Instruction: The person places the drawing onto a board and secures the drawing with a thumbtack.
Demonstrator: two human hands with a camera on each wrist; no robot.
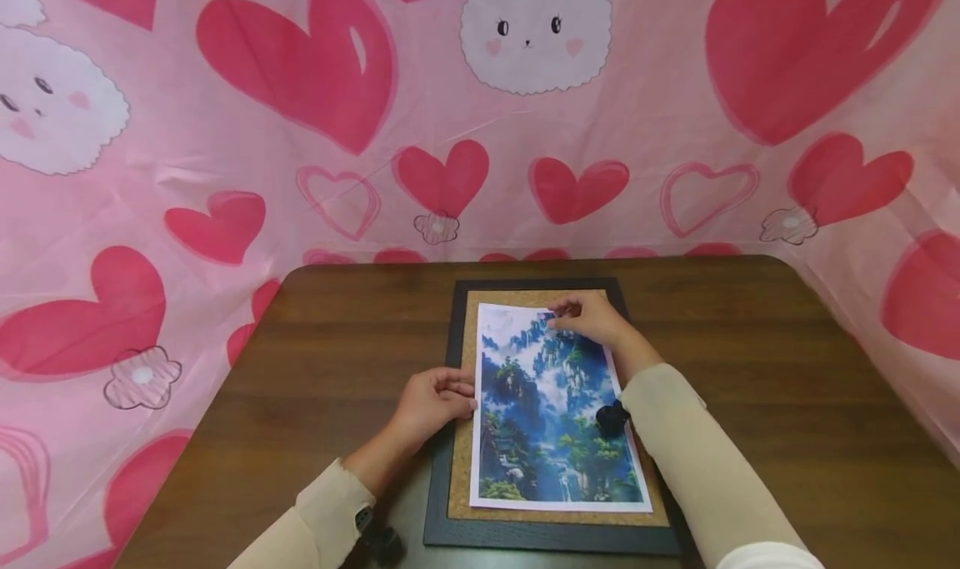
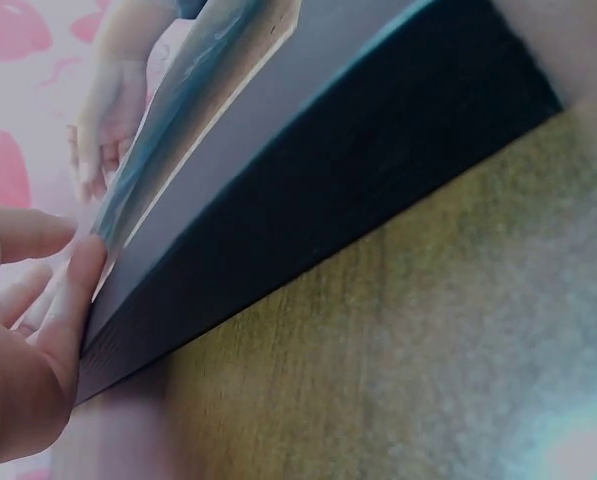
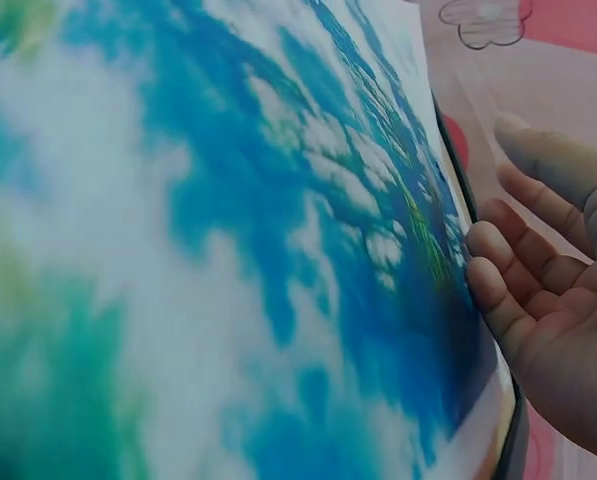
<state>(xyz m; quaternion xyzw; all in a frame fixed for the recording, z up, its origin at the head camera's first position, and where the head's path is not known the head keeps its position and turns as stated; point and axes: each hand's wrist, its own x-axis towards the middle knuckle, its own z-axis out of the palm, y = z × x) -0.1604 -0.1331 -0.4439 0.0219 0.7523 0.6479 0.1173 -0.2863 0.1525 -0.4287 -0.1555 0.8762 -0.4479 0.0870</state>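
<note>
A landscape print (image 1: 551,419) with blue mountains, trees and a white border lies on a cork board (image 1: 463,486) in a black frame (image 1: 555,538). My left hand (image 1: 431,402) is at the print's left edge; its fingertips touch the edge there, and the left wrist view shows the thumb apart from them. Across the upper right of the print reaches my right hand (image 1: 588,315). In the right wrist view, that hand's bent fingertips (image 3: 486,285) meet the paper's edge while the thumb stands away. Neither hand visibly pinches the paper.
The framed board rests on a brown wooden table (image 1: 337,319). Behind and at both sides hangs a pink cloth (image 1: 517,119) with hearts and white fluffy faces. A small black device (image 1: 612,419) is at the right wrist, over the print.
</note>
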